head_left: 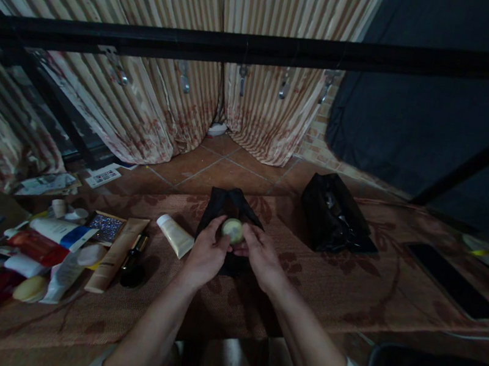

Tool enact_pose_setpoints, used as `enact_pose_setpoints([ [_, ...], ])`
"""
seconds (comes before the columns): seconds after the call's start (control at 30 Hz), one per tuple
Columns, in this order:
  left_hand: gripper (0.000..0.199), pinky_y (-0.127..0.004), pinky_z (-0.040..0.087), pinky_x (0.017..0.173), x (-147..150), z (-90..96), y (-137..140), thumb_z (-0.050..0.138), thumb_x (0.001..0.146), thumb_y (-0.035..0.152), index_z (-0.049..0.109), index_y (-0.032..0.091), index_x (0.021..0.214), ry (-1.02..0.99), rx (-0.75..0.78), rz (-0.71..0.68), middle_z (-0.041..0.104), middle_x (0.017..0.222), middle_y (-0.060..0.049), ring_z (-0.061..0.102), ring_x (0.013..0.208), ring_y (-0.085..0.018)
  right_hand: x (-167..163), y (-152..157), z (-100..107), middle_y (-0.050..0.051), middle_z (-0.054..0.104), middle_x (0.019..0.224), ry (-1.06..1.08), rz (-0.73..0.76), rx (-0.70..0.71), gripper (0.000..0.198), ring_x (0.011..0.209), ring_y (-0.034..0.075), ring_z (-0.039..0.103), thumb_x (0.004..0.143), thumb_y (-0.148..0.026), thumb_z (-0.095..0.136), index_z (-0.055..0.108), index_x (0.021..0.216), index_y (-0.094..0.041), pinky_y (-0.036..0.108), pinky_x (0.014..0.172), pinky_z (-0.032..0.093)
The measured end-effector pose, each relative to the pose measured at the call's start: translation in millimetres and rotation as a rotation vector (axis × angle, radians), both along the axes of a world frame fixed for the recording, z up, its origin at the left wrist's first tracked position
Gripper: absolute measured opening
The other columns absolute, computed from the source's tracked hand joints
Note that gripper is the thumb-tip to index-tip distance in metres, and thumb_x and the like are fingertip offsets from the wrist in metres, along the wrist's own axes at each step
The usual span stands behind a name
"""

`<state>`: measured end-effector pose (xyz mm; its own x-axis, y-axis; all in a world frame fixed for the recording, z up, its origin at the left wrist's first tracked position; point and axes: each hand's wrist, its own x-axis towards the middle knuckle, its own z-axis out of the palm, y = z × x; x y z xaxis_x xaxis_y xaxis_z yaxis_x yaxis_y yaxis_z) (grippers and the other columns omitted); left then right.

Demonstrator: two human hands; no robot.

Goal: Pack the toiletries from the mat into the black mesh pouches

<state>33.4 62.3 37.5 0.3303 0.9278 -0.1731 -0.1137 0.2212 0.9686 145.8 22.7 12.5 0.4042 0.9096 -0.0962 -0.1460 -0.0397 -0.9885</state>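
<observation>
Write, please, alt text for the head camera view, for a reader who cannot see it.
A person's left hand and right hand hold a small round greenish item over black material on a patterned cloth. A pale tube and heaped cosmetics lie to the left; a black bag and dark slab, to the right.

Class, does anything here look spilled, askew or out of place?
Only the toiletries on the left: they lie jumbled, several overlapping at different angles, which looks untidy. No spill is visible.
</observation>
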Motion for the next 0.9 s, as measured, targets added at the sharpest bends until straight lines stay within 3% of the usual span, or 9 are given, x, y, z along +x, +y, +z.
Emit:
enact_pose_setpoints([
  [0.1, 0.051, -0.022, 0.047, 0.070, -2.7, -3.5, -0.4, 0.059, 0.071, 0.009, 0.055, 0.023, 0.119, 0.142, 0.298, -0.105, 0.063, 0.105, -0.003, 0.058, 0.075, -0.012, -0.4, -1.4, 5.3, 0.003, 0.063, 0.074, 0.033, 0.026, 0.005, 0.049, 0.060, 0.013, 0.060, 0.078, -0.062, 0.047, 0.060, 0.085, -0.016, 0.026, 0.056, 0.052],
  [0.2, 0.055, -0.028, 0.048, 0.078, -5.5, -5.2, -1.3, 0.051, 0.076, 0.009, 0.047, 0.026, 0.128, 0.284, 0.482, -0.167, 0.060, 0.114, -0.003, 0.059, 0.083, -0.014, -0.9, -3.1, 9.7, 0.004, 0.066, 0.081, 0.087, 0.044, 0.006, 0.049, 0.065, 0.015, 0.062, 0.076, -0.064, 0.049, 0.060, 0.088, -0.017, 0.027, 0.057, 0.052],
  [0.33, 0.057, -0.036, 0.042, 0.095, -7.4, -2.7, -2.3, 0.044, 0.079, 0.007, 0.040, 0.026, 0.133, 0.412, 0.653, -0.183, 0.052, 0.127, -0.004, 0.056, 0.104, -0.017, -2.5, -5.8, 17.1, 0.005, 0.066, 0.094, 0.163, 0.049, 0.016, 0.044, 0.077, 0.016, 0.063, 0.070, -0.051, 0.064, 0.058, 0.100, -0.020, 0.029, 0.066, 0.051],
  [0.43, 0.060, -0.037, 0.033, 0.106, -7.9, -2.2, -0.9, 0.042, 0.077, 0.003, 0.038, 0.023, 0.133, 0.450, 0.738, -0.135, 0.044, 0.136, -0.005, 0.043, 0.123, -0.018, -4.6, -7.8, 23.6, 0.003, 0.066, 0.097, 0.222, 0.054, 0.045, 0.054, 0.085, 0.016, 0.062, 0.060, -0.037, 0.074, 0.055, 0.108, -0.021, 0.030, 0.077, 0.049],
  [0.5, 0.061, -0.037, 0.033, 0.106, -8.2, -3.9, 1.5, 0.042, 0.075, 0.002, 0.040, 0.021, 0.132, 0.453, 0.737, -0.098, 0.043, 0.136, -0.006, 0.041, 0.125, -0.019, -6.0, -8.3, 26.3, 0.002, 0.066, 0.097, 0.242, 0.059, 0.076, 0.060, 0.089, 0.016, 0.062, 0.054, -0.029, 0.077, 0.054, 0.110, -0.021, 0.031, 0.085, 0.046],
  [0.63, 0.055, -0.034, 0.041, 0.098, -8.9, -6.5, 6.0, 0.042, 0.075, 0.005, 0.044, 0.019, 0.128, 0.413, 0.611, -0.037, 0.050, 0.129, -0.008, 0.051, 0.115, -0.018, -7.3, -6.7, 24.9, 0.001, 0.066, 0.098, 0.185, 0.060, 0.147, 0.062, 0.090, 0.016, 0.061, 0.053, -0.025, 0.076, 0.054, 0.110, -0.021, 0.032, 0.088, 0.044],
  [0.77, 0.042, -0.036, 0.044, 0.092, -9.4, -1.6, 6.8, 0.042, 0.084, 0.021, 0.044, 0.018, 0.126, 0.394, 0.492, 0.034, 0.060, 0.110, -0.008, 0.057, 0.101, -0.018, -7.3, -5.8, 18.3, 0.002, 0.064, 0.103, -0.067, 0.023, 0.180, 0.061, 0.095, 0.017, 0.060, 0.058, -0.027, 0.073, 0.052, 0.115, -0.021, 0.032, 0.086, 0.046],
  [0.9, 0.043, -0.035, 0.044, 0.090, -8.5, 4.2, 6.3, 0.046, 0.085, 0.040, 0.050, 0.017, 0.122, 0.336, 0.425, 0.033, 0.060, 0.110, -0.008, 0.056, 0.103, -0.020, -8.6, -8.7, 14.8, 0.005, 0.057, 0.112, -0.386, -0.019, 0.215, 0.055, 0.101, 0.017, 0.056, 0.066, -0.027, 0.069, 0.051, 0.117, -0.022, 0.031, 0.088, 0.046],
])
